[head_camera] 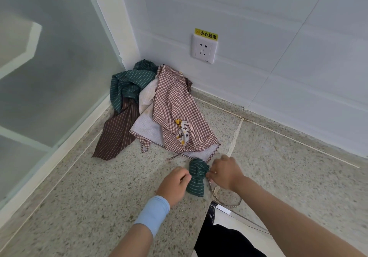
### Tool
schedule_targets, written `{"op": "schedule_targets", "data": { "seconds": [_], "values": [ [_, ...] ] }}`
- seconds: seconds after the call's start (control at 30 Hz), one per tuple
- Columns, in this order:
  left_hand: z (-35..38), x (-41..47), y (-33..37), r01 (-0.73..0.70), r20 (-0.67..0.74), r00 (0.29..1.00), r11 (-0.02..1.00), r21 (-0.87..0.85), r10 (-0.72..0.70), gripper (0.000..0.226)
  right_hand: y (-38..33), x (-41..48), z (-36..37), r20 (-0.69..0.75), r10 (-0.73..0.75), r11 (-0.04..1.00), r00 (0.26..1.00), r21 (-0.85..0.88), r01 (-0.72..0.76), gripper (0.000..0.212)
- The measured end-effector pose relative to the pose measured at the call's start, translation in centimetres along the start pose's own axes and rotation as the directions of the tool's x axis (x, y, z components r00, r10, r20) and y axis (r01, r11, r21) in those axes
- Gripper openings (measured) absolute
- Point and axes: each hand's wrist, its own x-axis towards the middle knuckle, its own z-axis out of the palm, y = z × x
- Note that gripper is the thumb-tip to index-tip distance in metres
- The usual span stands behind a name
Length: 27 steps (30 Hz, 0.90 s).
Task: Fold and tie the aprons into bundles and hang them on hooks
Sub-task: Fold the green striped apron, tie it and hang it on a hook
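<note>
- The green striped bundle (196, 179) lay on the speckled stone countertop (83, 207), close to its front edge. It was cinched at the middle, with a knotted lump on the far side and a flared end toward the person.
- The left hand (175, 185) came in from the lower left with knuckles up. Its fingers were curled tight and its thumb tucked in, gripping the bundle's left side at the cinched waist.
- A light-blue sleeve (153, 215) covered the left wrist; the forearm below it was bare.
- The right hand (225, 172) reached in from the lower right on a bare, extended forearm. The wrist was bent inward and the fingers were curled, their tips pinching the cloth on the bundle's right side.
- The two hands faced each other across the bundle, one on each side.
- A thin checked strap (225, 202) looped on the counter just under the right wrist, near the edge.
- Just beyond the bundle lay a brown checked apron (175, 105) with a cartoon patch, its hem nearly touching the bundle's knot.
- Behind and left of it, piled into the corner, were a brown striped apron (117, 135) and a green striped apron (127, 83).
- A frosted glass panel (49, 77) closed the left side.
- On the white wall sat a wall socket (204, 49) with a yellow label (206, 34) above it.
</note>
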Motion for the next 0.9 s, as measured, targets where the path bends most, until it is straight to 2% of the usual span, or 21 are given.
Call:
{"op": "schedule_targets", "data": {
  "seconds": [0.1,0.23,0.27,0.33,0.43,0.53,0.6,0.67,0.73,0.83,0.9],
  "values": [
    [0.1,0.8,1.7,-0.124,0.042,0.992,0.99,0.067,0.121,0.022,-0.1,0.2,-0.2,-0.07,-0.094,0.98,0.993,-0.18,0.08,0.046],
    [-0.2,2.6,2.7,-0.109,0.153,0.985,0.981,0.158,0.085,0.025,0.2,-0.3,-1.1,-0.092,-0.152,0.96,0.984,-0.25,0.125,0.042],
    [-0.4,2.9,2.8,-0.097,0.16,0.985,0.982,0.161,0.071,0.025,0.2,-0.4,-1.5,-0.074,-0.158,0.964,0.985,-0.229,0.138,0.041],
    [-0.7,3.4,3.0,-0.07,0.153,0.987,0.984,0.166,0.044,0.022,0.0,-0.8,-1.7,-0.027,-0.136,0.989,0.99,-0.06,0.134,0.036],
    [-0.9,3.7,3.5,-0.01,0.14,0.99,0.99,0.139,-0.01,0.019,-0.4,-1.6,-1.5,-0.102,-0.079,0.977,0.992,0.189,0.098,0.02],
    [-0.6,3.6,4.2,0.024,0.142,0.989,0.998,0.065,-0.033,0.019,-1.1,-2.0,-1.3,-0.067,-0.062,0.94,0.996,0.331,0.08,0.016],
    [-0.5,3.5,4.6,0.024,0.105,0.994,0.998,0.064,-0.031,0.017,-1.4,-1.9,-1.1,-0.06,-0.02,0.887,0.998,0.459,0.045,0.008],
    [-0.6,3.2,4.7,0.057,0.013,0.998,0.998,0.027,-0.057,0.018,-1.4,-1.6,-0.8,-0.034,0.068,0.817,0.997,0.575,-0.036,0.014],
    [-0.8,2.9,4.0,0.077,-0.058,0.995,0.997,-0.02,-0.078,0.018,-1.2,-1.4,-0.7,0.032,0.155,0.683,0.987,0.718,-0.13,0.012],
    [-0.8,2.1,2.8,0.065,-0.032,0.997,0.996,-0.053,-0.067,0.009,-1.1,-1.5,-0.9,0.112,0.198,0.458,0.974,0.868,-0.193,0.009],
    [-0.4,1.8,2.5,0.057,-0.024,0.998,0.993,-0.103,-0.06,0.021,-1.1,-1.5,-1.1,0.16,0.189,0.373,0.969,0.901,-0.222,0.008]
  ]
}}
